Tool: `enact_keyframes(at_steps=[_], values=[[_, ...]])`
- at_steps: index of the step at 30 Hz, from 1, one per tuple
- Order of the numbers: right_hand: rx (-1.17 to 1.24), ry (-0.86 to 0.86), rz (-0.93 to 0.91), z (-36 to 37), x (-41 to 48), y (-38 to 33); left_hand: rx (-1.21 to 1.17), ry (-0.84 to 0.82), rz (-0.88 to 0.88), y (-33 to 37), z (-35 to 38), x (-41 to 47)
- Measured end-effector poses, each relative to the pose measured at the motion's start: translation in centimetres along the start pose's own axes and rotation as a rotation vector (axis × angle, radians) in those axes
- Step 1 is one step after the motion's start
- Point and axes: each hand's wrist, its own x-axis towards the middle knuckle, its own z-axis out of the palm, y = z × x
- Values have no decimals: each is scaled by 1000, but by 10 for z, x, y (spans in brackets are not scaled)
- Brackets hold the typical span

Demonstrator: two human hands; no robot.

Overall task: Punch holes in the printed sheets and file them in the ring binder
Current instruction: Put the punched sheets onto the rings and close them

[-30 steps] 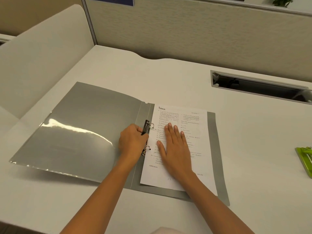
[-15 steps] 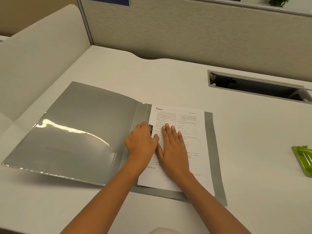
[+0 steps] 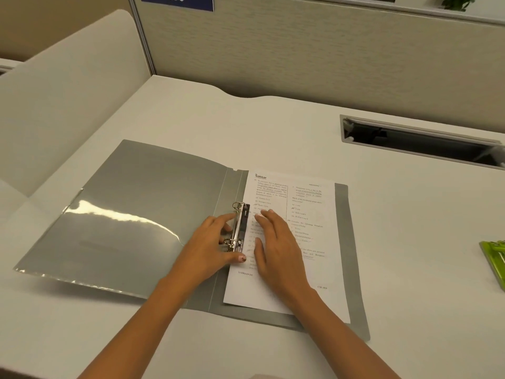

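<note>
A grey ring binder (image 3: 136, 209) lies open on the white desk. Its metal ring mechanism (image 3: 238, 228) runs along the spine, and both rings look closed. A printed sheet (image 3: 308, 214) lies on the binder's right half, its left edge at the rings. My left hand (image 3: 210, 247) rests beside the mechanism, with fingers against its left side and the thumb at its lower end. My right hand (image 3: 276, 242) lies flat on the sheet, fingers spread, just right of the rings.
A green object (image 3: 496, 258), only partly in view, lies at the desk's right edge. A long cable slot (image 3: 420, 140) is cut into the desk at the back right. Beige partition walls stand behind and to the left.
My left hand covered the ring mechanism half a second ago; it has slid back left, and the rings now show. My right hand stays on the sheet.
</note>
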Motion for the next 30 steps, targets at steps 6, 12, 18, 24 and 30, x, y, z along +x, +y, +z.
enact_keyframes(at_steps=[6, 12, 18, 24, 30], values=[[259, -42, 92, -1, 16, -2, 22, 62, 79, -3, 7, -2], [364, -37, 105, 2, 50, 3, -24, 144, 68, -7, 15, -4], [481, -80, 186, 6, 77, 8, -21, 217, 76, -9, 22, -4], [483, -66, 192, 14, 73, 13, -56, 297, 68, -10, 29, -9], [488, -65, 158, 17, 69, 13, -70, 427, 140, -12, 33, -14]])
